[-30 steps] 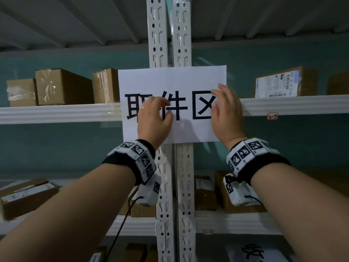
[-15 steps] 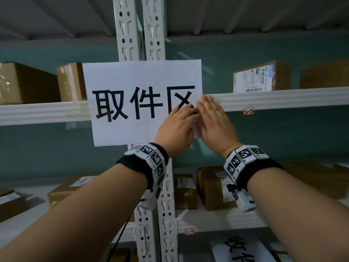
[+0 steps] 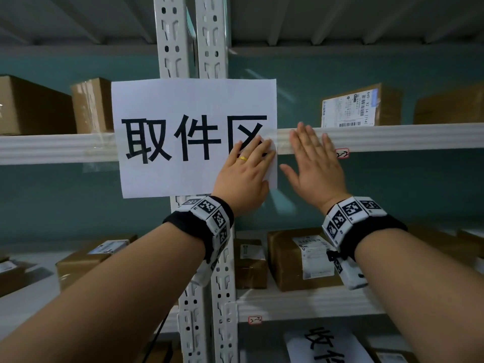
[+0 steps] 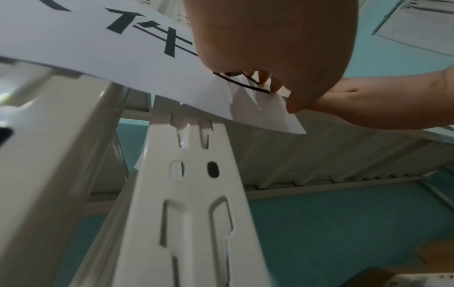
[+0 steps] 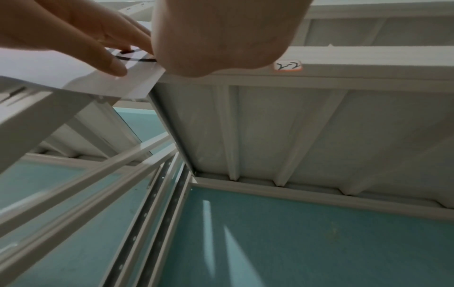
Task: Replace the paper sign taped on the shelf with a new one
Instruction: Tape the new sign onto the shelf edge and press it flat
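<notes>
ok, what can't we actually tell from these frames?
- Tape on the sign's right edge: head view, covered by the left hand.
- Right hand fingertip contact with the beam: right wrist view, palm blocks it.
- Second sign below: head view, cut off by the bottom edge.
- Box label text: head view, too small.

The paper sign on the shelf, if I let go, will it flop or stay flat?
Probably floppy: the paper sign bows off the upright in the left wrist view. Likely light. Its right edge may lift where only the left hand presses it.
</notes>
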The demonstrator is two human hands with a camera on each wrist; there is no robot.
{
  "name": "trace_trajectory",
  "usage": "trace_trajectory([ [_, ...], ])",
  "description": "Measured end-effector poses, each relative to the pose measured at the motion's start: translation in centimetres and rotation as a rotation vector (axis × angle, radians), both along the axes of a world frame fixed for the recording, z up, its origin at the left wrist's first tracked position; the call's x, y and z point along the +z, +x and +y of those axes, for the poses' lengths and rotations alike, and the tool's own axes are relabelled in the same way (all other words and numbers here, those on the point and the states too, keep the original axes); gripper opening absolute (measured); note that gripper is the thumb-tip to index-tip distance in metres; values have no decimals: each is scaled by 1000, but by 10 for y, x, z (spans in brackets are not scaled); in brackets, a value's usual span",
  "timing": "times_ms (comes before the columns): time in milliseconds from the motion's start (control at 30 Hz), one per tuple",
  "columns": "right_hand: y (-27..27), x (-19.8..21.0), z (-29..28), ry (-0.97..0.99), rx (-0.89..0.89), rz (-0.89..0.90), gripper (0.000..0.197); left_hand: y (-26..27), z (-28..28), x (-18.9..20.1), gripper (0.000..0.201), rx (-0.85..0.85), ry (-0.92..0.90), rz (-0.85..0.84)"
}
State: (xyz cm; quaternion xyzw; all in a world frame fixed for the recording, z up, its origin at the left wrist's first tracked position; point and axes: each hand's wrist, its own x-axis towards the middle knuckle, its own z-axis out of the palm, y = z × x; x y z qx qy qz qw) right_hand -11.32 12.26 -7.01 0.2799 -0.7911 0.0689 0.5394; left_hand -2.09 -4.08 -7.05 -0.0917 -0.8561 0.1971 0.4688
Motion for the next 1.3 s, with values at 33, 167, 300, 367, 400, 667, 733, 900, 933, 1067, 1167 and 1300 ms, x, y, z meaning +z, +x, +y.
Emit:
trace_trajectory([
  [33,2,0,-2,-19,8,4,72,0,1,1,64,14,3,-3],
  [167,10,-2,-16,91,75,107,67,-4,6,4,64,39,3,28],
  [300,4,-11,-16,174,45,94,65,-4,4,2,69,101,-29,2],
  [367,1,-13,-9,187,0,101,65,-4,2,2,70,139,-54,-26],
  [400,-1,-13,-6,203,-23,108,65,-3,2,3,70,151,-58,-42],
  [667,-8,-17,20,193,-112,83,62,4,4,6,73,199,-48,-81],
  [733,-5,-17,21,178,-110,68,62,4,6,6,74,201,-41,-91],
  [900,6,-15,7,35,1,67,60,6,10,7,73,198,-14,-107],
  [933,9,-13,3,30,27,78,60,7,10,7,73,193,-13,-109],
  [1067,22,-2,-18,62,132,130,57,15,-3,8,70,186,16,-87],
  [1167,36,6,-42,69,204,153,56,28,-25,8,70,191,58,-43],
  [1300,57,11,-83,89,299,159,56,55,-62,7,69,215,108,24],
])
